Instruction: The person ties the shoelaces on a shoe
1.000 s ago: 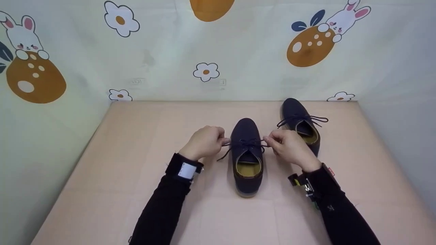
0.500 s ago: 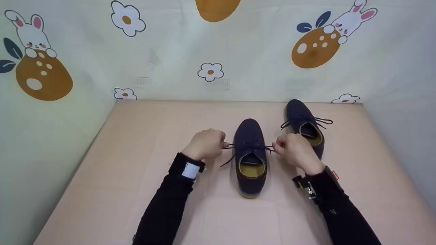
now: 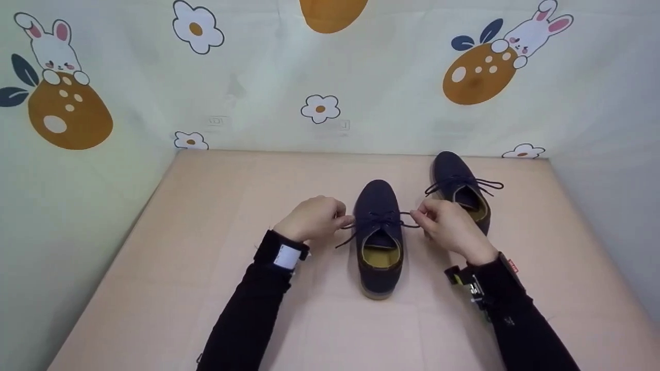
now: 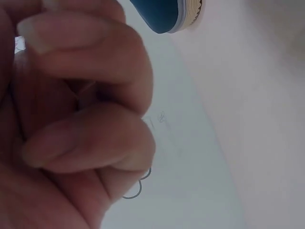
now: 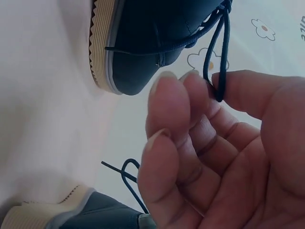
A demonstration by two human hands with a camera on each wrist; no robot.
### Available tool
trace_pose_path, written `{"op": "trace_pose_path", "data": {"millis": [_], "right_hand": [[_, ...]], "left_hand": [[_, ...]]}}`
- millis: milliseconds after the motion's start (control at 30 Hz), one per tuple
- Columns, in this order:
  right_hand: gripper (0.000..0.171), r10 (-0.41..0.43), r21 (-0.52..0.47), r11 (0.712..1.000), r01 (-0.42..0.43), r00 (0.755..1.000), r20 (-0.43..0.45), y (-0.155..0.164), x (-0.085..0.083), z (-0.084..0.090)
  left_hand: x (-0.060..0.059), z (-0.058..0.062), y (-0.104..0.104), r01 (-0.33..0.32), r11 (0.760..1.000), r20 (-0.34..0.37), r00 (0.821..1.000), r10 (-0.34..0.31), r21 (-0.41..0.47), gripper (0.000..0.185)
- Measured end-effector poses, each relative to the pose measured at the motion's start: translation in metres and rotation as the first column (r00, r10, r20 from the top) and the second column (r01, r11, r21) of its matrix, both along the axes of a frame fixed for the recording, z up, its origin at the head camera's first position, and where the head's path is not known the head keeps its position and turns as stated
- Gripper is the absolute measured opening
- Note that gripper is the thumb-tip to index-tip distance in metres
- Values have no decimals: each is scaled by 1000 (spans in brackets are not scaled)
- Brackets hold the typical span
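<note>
A dark navy lace-up shoe point(image 3: 378, 198) with a yellowish lining stands between the two hands, toe pointing away. Its shoelace is tied in a bow over the tongue. At the shoe's left side my left hand point(image 3: 314, 219) pinches lace between thumb and fingers; a free lace end point(image 3: 344, 241) hangs below. My right hand point(image 3: 454, 226) pinches the tip of the right lace loop point(image 5: 224, 52), as the right wrist view shows closely. Curled fingers point(image 4: 114, 138) fill much of the left wrist view, where the pinched lace is hidden.
A matching shoe point(image 3: 451, 166), its lace tied in a bow, stands behind the right hand, which partly covers it. The light pink tabletop point(image 3: 247, 185) meets a pale printed backdrop point(image 3: 258, 77) at the back and sides.
Both hands have kept their hold on the lace. The right loop was stretched narrow half a second ago and is wider now. The head view has shifted slightly.
</note>
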State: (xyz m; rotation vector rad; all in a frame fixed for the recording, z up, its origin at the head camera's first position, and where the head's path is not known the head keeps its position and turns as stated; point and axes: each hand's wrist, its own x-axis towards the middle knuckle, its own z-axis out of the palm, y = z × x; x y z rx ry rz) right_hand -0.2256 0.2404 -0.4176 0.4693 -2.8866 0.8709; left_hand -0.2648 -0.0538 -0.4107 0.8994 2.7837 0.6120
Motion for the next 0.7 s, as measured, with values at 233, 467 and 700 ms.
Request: {"op": "trace_pose_path", "data": {"millis": [233,467,700], "right_hand": [[29,12,25,1000,-11,999,-33,0,1,0],[28,16,131,991,-4,996,-91,-2,2,-5],[30,11,198,980,12,993,-116,-7,3,-10]], "left_hand": [[0,3,-3,21,999,-54,998,-19,32,37],[-1,2,-4,71,997,-101,992,-73,-24,34],[-3,2,-8,83,996,-74,994,-85,-34,35]]}}
